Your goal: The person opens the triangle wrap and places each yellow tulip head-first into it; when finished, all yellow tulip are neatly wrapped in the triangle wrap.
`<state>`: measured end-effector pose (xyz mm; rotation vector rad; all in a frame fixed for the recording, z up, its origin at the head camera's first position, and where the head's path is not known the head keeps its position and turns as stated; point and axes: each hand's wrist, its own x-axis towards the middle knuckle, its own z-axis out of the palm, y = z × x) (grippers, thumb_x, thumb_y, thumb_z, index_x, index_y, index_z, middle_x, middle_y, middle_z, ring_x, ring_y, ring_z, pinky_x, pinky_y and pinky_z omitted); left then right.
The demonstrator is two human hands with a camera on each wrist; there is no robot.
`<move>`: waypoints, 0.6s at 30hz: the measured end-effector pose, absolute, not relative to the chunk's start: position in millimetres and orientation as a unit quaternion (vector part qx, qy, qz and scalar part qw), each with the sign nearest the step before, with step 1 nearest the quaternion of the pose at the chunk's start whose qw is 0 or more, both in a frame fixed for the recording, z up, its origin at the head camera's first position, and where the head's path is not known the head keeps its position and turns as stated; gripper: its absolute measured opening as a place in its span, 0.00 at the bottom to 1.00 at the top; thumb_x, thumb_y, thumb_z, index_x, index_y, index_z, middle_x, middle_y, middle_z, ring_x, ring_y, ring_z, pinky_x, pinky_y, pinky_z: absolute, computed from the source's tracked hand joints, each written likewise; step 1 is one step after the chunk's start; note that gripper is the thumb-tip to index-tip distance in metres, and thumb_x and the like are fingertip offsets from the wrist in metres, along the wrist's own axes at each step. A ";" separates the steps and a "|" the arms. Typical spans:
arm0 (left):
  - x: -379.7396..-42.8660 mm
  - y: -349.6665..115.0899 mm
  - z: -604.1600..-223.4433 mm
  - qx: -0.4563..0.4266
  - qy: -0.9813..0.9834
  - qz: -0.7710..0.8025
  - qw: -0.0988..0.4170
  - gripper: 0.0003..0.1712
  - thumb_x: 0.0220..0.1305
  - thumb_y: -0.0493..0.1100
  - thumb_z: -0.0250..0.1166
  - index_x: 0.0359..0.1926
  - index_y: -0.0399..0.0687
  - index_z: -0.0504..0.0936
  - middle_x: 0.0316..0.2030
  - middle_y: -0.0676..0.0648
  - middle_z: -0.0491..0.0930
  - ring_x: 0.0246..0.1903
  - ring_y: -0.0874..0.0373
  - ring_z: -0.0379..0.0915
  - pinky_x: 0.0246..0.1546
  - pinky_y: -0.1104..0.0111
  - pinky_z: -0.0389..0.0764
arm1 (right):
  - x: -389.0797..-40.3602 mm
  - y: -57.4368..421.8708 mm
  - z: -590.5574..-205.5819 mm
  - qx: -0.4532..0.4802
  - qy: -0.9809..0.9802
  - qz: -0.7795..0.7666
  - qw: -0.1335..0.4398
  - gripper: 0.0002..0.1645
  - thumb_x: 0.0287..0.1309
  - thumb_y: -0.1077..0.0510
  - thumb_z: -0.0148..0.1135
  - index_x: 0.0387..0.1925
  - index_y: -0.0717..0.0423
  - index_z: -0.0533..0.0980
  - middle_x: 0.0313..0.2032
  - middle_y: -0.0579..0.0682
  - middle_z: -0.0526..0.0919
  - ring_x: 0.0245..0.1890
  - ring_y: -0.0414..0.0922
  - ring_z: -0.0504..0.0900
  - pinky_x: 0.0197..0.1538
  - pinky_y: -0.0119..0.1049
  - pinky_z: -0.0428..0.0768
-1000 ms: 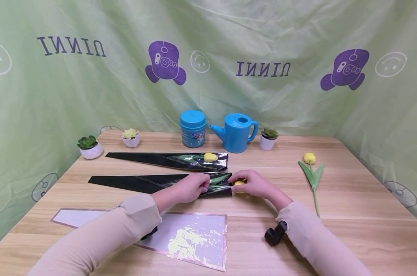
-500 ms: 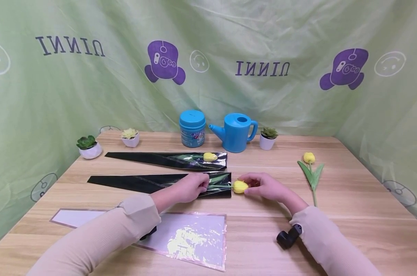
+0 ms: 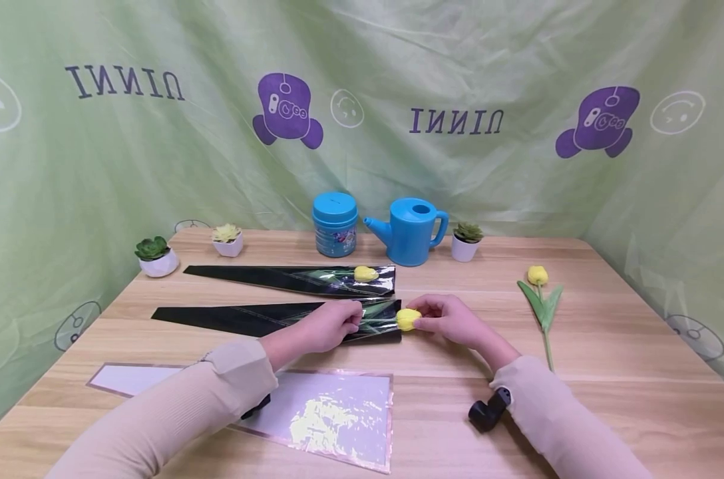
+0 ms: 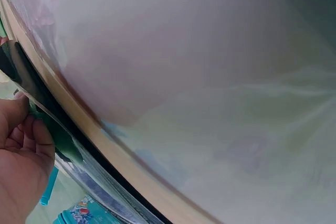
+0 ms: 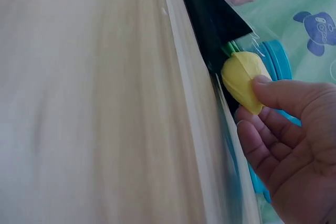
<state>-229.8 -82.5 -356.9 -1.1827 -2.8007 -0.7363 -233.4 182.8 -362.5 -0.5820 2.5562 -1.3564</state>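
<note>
A yellow artificial tulip (image 3: 408, 319) lies with its leaves and stem inside a black flower sleeve (image 3: 230, 319) with a clear front. Its bloom is at the sleeve's wide right mouth. My right hand (image 3: 448, 320) pinches the bloom between thumb and fingers; the right wrist view shows the thumb on the yellow petals (image 5: 241, 80). With curled fingers, my left hand (image 3: 335, 324) pinches the clear film of the sleeve over the leaves. In the left wrist view, that hand (image 4: 23, 150) holds the film's edge up beside a green leaf (image 4: 60, 135).
Behind lies another black sleeve (image 3: 248, 273) holding a yellow tulip (image 3: 365, 273). A flat white sleeve (image 3: 314, 412) lies in front, partly under the left arm. A loose tulip (image 3: 542, 309) is at right. A blue jar (image 3: 335, 226), watering can (image 3: 410, 233) and potted succulents (image 3: 158, 259) stand at the back.
The right hand let the bloom show and shifted right, then came back left and took the bloom, which now sits closer against the sleeve's mouth. The left hand has stayed in place.
</note>
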 end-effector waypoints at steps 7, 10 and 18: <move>-229.1 -85.6 -355.1 -0.381 -0.892 -0.242 0.013 0.11 0.59 0.33 0.61 0.26 0.47 0.67 0.23 0.54 0.65 0.27 0.61 0.64 0.30 0.71 0.67 | -237.7 167.1 -362.5 -0.181 0.857 -0.471 0.098 0.18 0.53 0.60 0.64 0.47 0.59 0.77 0.38 0.52 0.81 0.38 0.45 0.76 0.44 0.37 0.74; -228.9 -86.0 -354.3 -0.381 -0.892 -0.243 0.012 0.11 0.59 0.33 0.61 0.26 0.47 0.67 0.24 0.54 0.65 0.27 0.61 0.64 0.30 0.72 0.67 | -239.6 161.1 -363.5 -0.187 0.850 -0.481 0.103 0.17 0.54 0.61 0.63 0.47 0.61 0.77 0.38 0.53 0.81 0.38 0.44 0.76 0.44 0.36 0.74; -229.2 -88.1 -353.2 -0.364 -0.899 -0.243 -0.002 0.11 0.59 0.33 0.61 0.26 0.48 0.68 0.24 0.53 0.66 0.28 0.60 0.64 0.31 0.71 0.67 | -243.0 144.3 -365.5 -0.185 0.845 -0.491 0.106 0.14 0.52 0.66 0.62 0.43 0.62 0.78 0.36 0.54 0.81 0.34 0.42 0.75 0.38 0.32 0.75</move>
